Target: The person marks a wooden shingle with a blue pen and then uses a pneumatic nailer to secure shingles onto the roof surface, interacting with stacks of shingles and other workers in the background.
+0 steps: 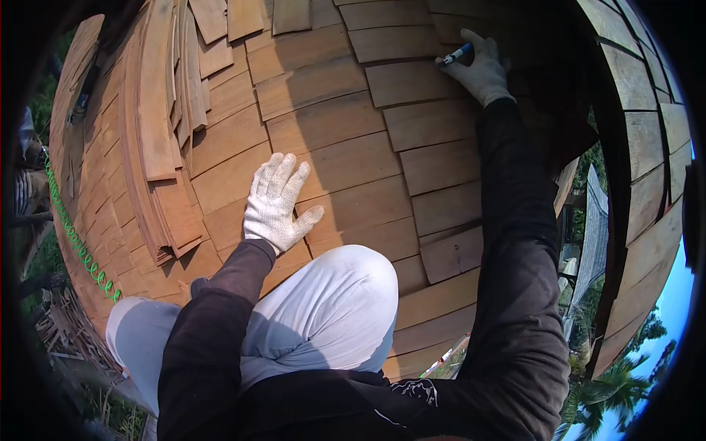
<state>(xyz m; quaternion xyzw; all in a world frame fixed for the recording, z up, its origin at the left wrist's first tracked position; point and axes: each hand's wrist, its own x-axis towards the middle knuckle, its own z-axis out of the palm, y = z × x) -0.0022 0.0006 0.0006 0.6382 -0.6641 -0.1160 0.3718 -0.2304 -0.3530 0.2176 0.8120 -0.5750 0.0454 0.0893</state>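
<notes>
Overlapping wooden shingles (353, 165) cover the sloping roof before me. My left hand (276, 206), in a white knit glove, rests flat on them with fingers and thumb spread, holding nothing. Farther up and to the right, my gloved right hand (482, 77) grips a slim marker (458, 53) with a blue and white barrel. The marker's dark tip points left, close over the shingles; whether it touches them I cannot tell. Shade from the right falls across this part of the roof.
A stack of loose wooden shingles (151, 147) lies on the roof to the left. A green coiled hose (77, 246) runs down the left edge. Another shingled slope (640, 147) rises at the right. My bent knee (346, 294) is close below my left hand.
</notes>
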